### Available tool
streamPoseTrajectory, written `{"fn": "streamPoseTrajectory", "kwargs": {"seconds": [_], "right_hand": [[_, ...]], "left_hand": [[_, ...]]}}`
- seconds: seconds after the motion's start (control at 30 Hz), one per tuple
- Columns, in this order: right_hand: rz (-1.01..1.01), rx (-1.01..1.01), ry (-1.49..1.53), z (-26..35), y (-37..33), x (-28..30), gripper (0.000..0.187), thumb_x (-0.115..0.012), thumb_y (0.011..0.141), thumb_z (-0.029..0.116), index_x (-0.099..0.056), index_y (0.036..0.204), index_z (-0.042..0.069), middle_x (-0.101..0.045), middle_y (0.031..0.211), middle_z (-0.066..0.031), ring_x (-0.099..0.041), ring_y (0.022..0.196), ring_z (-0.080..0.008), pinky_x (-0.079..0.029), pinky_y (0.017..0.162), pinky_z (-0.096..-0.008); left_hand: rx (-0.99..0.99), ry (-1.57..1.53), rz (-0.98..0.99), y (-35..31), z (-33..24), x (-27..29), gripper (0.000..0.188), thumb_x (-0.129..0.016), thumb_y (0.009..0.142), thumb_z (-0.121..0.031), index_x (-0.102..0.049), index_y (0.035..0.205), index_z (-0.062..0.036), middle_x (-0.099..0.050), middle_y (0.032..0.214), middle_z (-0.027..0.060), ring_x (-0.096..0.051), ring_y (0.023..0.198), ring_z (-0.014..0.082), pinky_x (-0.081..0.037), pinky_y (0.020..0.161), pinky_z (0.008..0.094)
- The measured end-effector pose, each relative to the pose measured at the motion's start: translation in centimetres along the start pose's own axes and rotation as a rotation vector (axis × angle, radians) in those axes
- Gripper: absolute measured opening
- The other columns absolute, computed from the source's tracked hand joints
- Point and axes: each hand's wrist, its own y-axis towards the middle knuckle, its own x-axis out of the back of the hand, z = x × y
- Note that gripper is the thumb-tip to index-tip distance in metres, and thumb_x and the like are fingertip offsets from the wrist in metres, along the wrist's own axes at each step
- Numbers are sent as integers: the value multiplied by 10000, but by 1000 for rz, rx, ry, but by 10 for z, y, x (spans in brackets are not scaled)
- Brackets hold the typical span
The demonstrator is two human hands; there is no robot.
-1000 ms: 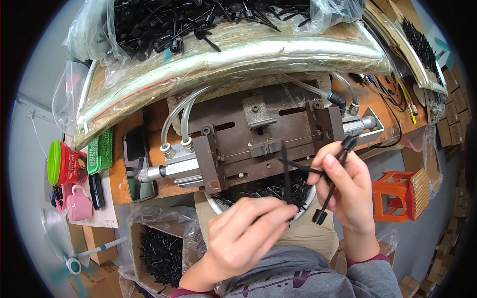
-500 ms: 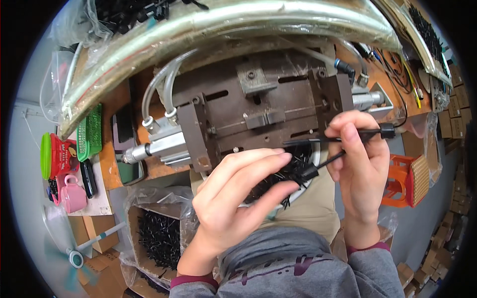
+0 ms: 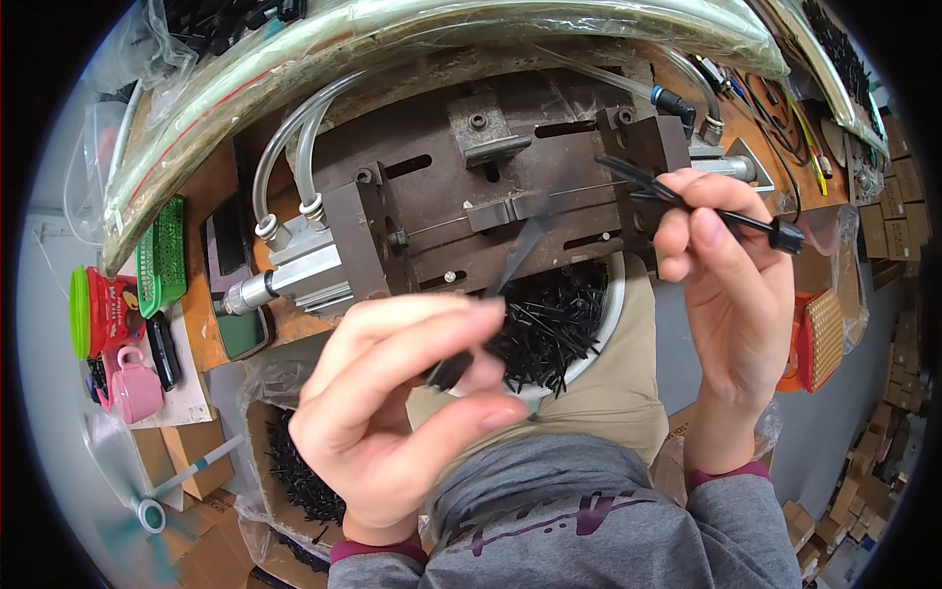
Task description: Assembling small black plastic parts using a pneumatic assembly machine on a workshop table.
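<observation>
Head view: biggest thing is the brown metal jig [image 3: 510, 187] on the orange desk [image 3: 201, 294], filling the 12 o'clock half, with an air cylinder [image 3: 289, 275] at its 9 o'clock end and clear hoses [image 3: 294, 147] looping up from it. Below it, at about 6 o'clock of the jig, a white bowl [image 3: 610, 304] sits on my lap, heaped with loose black cable ties [image 3: 549, 324]. An open box of more black ties [image 3: 294, 471] is at 7 o'clock.

My left hand [image 3: 392, 412] is low centre, its grip closed on one black tie [image 3: 491, 314] by the head end, strap slanting up toward the jig slot but not in it yet, as far as I can tell. My right hand [image 3: 731, 294] at 3 o'clock has its grip pinched shut on a second black tie [image 3: 726, 211], the square head sticking out right, the tail pointing left just by the jig's right block [image 3: 643, 147].

Progress, my guess: picking done, both ties in hand, neither seated in the jig. The bowl is well stocked, so plenty left.

Pink cup [image 3: 132, 388], red tub with green lid [image 3: 98, 314], green basket [image 3: 167, 250] sit at 9 o'clock.
</observation>
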Motion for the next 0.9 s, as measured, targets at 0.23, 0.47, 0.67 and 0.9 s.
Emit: {"fn": "streamPoseTrajectory", "kwargs": {"seconds": [0.23, 0.47, 0.67, 0.9], "right_hand": [[-89, 209, -100, -9, -4, -1, 260, -509, 1009, 40, -581, 1230, -77, -606, 1264, -283, -704, 1010, -250, -607, 787, -295], [-123, 305, -234, -13, -11, -7, 294, -483, 1037, 93, -573, 1265, -69, -600, 1292, -271, -687, 1069, -274, -590, 838, -315], [-97, 292, -316, -15, -13, -13, 367, -498, 1041, 158, -555, 1303, -92, -574, 1335, -284, -657, 1142, -343, -572, 895, -346], [43, 704, -1051, -11, -8, -9, 250, -547, 980, -25, -624, 1204, -105, -616, 1265, -277, -682, 1089, -349, -588, 896, -372]], "left_hand": [[-171, 622, 44, -5, 13, -11, 370, -826, 668, 60, -733, 1024, 18, -697, 1130, 176, -690, 939, 278, -565, 783, 323], [-296, 952, 124, 3, 35, -32, 307, -818, 686, -51, -736, 979, -7, -680, 1230, 165, -675, 782, 214, -541, 692, 296], [-308, 1152, 272, 15, 19, -33, 251, -761, 737, -81, -727, 967, 12, -687, 1206, 186, -619, 618, 130, -482, 565, 251], [-252, 994, 267, 19, 14, -27, 309, -813, 742, -120, -722, 1018, -15, -709, 1178, 131, -688, 708, 190, -515, 580, 269]]}}
